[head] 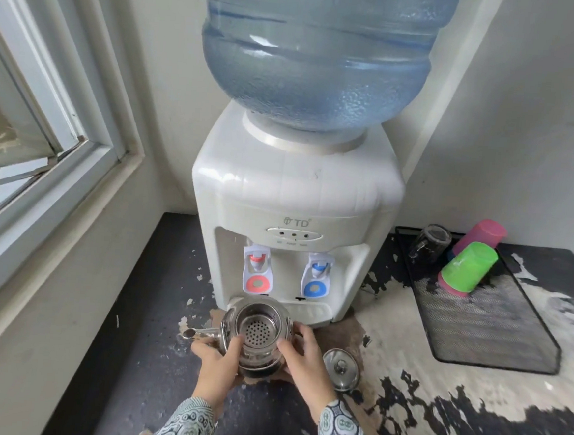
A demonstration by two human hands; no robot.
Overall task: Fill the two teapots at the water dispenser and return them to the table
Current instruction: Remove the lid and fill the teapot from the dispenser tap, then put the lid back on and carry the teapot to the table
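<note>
A steel teapot with no lid and a perforated strainer basket inside is in front of the white water dispenser, below the red tap. Its spout points left. My left hand grips its left side and my right hand grips its right side. The teapot's steel lid lies on the counter just right of my right hand. The blue tap is to the right of the red one. Only one teapot is in view.
A large blue water bottle sits on the dispenser. A black mesh tray at the right holds a green cup, a pink cup and a glass mug. A window frame runs along the left wall. The counter has peeling black paint.
</note>
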